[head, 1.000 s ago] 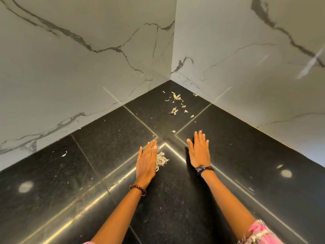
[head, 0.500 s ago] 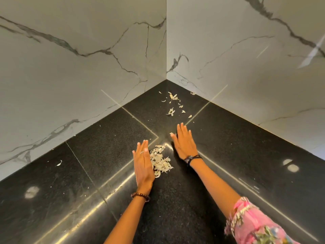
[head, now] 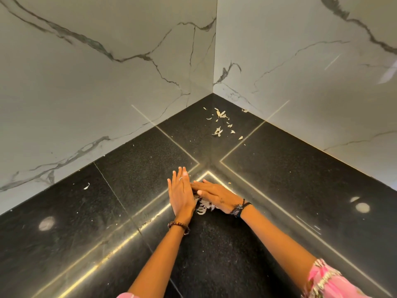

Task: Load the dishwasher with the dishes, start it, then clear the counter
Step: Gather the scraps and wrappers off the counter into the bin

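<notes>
step in hand, judged: clearing the counter, gathering dry scraps by hand. no dishwasher or dishes in view.

left hand (head: 181,193) at frame centre, set on edge on the black counter (head: 290,179), fingers straight and pressed together, acting as a stop. right hand (head: 216,195) just right of it, laid flat and low, fingers straight and close together, tips touching the left hand's palm side. pinching nothing with either.

gathered pile of peels (head: 204,206) trapped between the two hands, only the near edge showing below them; rest hidden.

loose peel scraps (head: 220,123) well apart, upper centre near the wall corner. one stray flake (head: 86,186) far off at left.

next move, judged: cupping and lifting the pile without spilling, then a second reach to the corner for the scattered bits.

materials: peels thin, papery, pale, curled, likely garlic or onion skin; light enough to flutter. counter polished speckled black stone, glossy, with metallic inlay lines meeting at a corner. walls pale marble-look slabs, grey veining. beaded bracelet (head: 179,225) on left wrist.
</notes>
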